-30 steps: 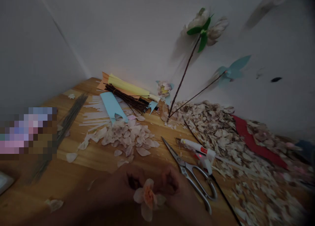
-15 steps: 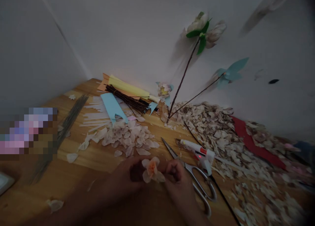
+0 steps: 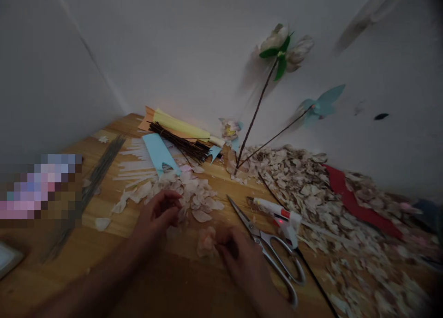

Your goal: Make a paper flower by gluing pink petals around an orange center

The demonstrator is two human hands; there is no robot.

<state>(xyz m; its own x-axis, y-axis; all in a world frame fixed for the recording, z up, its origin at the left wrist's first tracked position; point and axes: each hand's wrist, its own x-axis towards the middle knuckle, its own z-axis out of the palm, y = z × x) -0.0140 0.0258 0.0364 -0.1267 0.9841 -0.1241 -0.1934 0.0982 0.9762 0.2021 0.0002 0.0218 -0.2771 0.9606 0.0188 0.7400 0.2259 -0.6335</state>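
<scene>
My right hand (image 3: 240, 253) pinches an artificial flower (image 3: 206, 241) with pale petals round an orange-pink centre; the fingers hide where it is gripped. My left hand (image 3: 157, 219) is at the near edge of a pile of loose pale petals (image 3: 197, 193). Its fingers are curled, with a gap between thumb and forefinger and no object visible in it. Just right of my right hand lie metal scissors (image 3: 256, 232), blades pointing away. Beyond them is a white-and-red glue gun (image 3: 285, 216) with a lit red light.
A large heap of petals (image 3: 304, 184) covers the right side, with a red strip (image 3: 360, 207) across it. Brown stems (image 3: 183, 142), blue paper (image 3: 159, 149) and a yellow roll (image 3: 183, 123) lie at the back. Flower stems (image 3: 258, 110) lean on the wall. Grey wires (image 3: 93, 179) lie left.
My left hand has left the flower and moved left and forward to the petal pile. The flower stays in my right hand, which first rose, and has tilted slightly to the left.
</scene>
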